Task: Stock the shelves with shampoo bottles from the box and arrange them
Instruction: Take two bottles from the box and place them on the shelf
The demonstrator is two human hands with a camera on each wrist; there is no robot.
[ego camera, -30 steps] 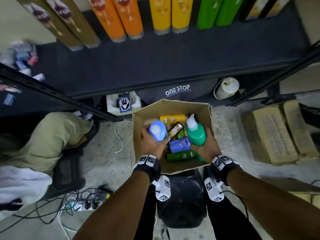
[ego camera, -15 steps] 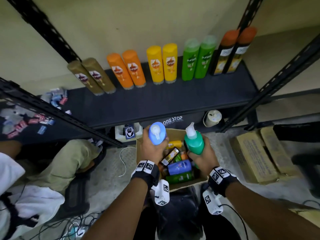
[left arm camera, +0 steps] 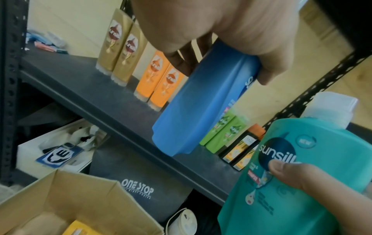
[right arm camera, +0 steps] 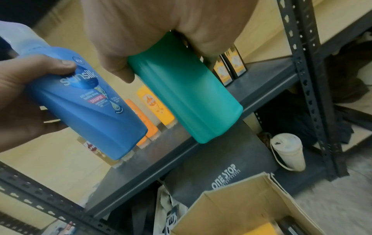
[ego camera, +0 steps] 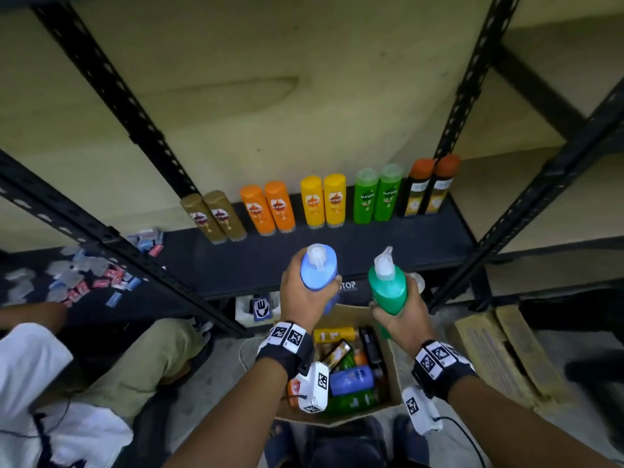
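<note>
My left hand (ego camera: 305,295) grips a blue shampoo bottle (ego camera: 319,268) with a clear cap, held in the air above the cardboard box (ego camera: 393,363). My right hand (ego camera: 400,319) grips a green shampoo bottle (ego camera: 388,288) beside it. Both bottles hang in front of the dark shelf (ego camera: 388,244), level with its front edge. The blue bottle (left arm camera: 203,105) and the green bottle (right arm camera: 185,98) show up close in the wrist views. Along the back of the shelf stand pairs of gold (ego camera: 212,216), orange (ego camera: 268,207), yellow (ego camera: 324,201), green (ego camera: 378,194) and black-and-orange (ego camera: 427,187) bottles. Several more bottles lie in the box.
Black slotted uprights (ego camera: 452,130) frame the shelf. A dark "ONE STOP" bag (left arm camera: 138,184) and a white cup (right arm camera: 287,152) sit under it. Another person in khaki trousers (ego camera: 135,359) crouches at the left. Small sachets (ego camera: 84,278) litter the left shelf. Closed cartons (ego camera: 499,352) lie at the right.
Both hands have lifted the blue and green bottles out of the box and up toward the shelf. My view has tilted upward, showing the whole row of shelved bottles.
</note>
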